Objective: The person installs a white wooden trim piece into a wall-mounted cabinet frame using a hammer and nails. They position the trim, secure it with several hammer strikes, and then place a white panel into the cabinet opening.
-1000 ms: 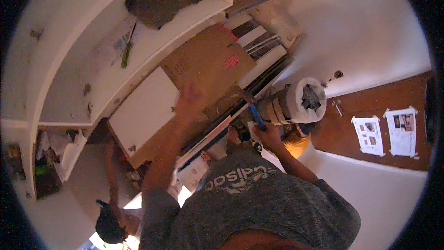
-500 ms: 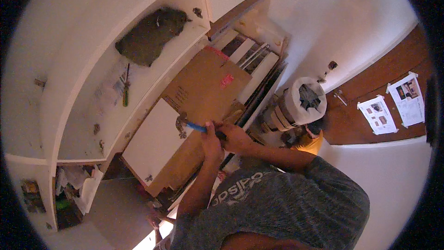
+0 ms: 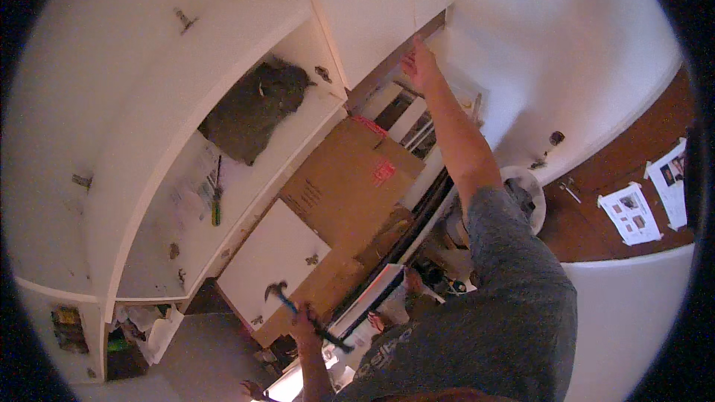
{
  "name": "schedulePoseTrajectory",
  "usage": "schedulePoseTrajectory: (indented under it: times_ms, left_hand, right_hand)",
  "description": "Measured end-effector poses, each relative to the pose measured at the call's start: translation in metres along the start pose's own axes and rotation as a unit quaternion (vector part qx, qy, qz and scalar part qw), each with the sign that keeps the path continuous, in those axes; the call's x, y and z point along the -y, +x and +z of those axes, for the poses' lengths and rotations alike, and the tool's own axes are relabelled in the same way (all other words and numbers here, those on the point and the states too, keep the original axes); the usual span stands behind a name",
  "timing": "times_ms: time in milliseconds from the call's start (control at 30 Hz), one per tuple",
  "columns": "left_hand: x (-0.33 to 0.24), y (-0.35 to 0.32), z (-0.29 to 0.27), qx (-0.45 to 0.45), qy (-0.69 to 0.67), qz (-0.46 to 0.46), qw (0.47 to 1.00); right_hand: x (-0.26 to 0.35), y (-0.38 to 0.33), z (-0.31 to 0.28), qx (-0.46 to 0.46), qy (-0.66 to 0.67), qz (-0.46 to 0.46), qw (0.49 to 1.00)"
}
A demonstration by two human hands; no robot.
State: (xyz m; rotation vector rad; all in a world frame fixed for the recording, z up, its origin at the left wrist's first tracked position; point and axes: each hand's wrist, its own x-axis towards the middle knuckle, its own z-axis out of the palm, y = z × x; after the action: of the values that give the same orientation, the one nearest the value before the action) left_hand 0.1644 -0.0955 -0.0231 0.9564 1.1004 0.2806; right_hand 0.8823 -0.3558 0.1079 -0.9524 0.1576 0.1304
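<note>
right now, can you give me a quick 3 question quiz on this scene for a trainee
1. True or false: the left hand holds a hammer.
2. Where does the right hand reach? A) the cardboard box, B) the edge of the white cabinet, C) the papers.
3. Fill in: the dark cloth lies on a white ____.

Key: 1 true; 2 B; 3 shelf.
</note>
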Motion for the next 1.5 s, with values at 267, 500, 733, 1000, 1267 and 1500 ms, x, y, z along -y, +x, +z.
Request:
schedulePoseTrajectory:
  times_ms: [267, 500, 733, 1000, 1267, 1500]
  left_hand:
    - [0.051, -0.086, -0.186, -0.119, 0.041, -0.037, 0.991]
    - [0.086, -0.099, -0.209, -0.278, -0.007, -0.057, 0.959]
    - [0.096, -0.098, -0.217, -0.294, 0.011, -0.061, 0.954]
    - [0.093, -0.103, -0.225, -0.278, 0.001, -0.043, 0.96]
    - [0.113, -0.057, -0.243, -0.26, 0.101, -0.009, 0.96]
    - [0.108, -0.034, -0.217, -0.255, 0.188, -0.005, 0.948]
  right_hand:
    - [0.025, 0.068, 0.029, -0.005, 0.182, 0.101, 0.978]
    - [0.015, 0.04, 0.046, -0.034, 0.23, 0.093, 0.968]
    - [0.0, 0.013, -0.02, 0.022, 0.259, 0.018, 0.966]
    - [0.005, -0.064, -0.037, 0.038, 0.261, -0.001, 0.965]
    - [-0.011, -0.126, -0.089, 0.046, 0.116, -0.104, 0.987]
    - [-0.029, -0.21, -0.102, 0.0, -0.1, -0.132, 0.986]
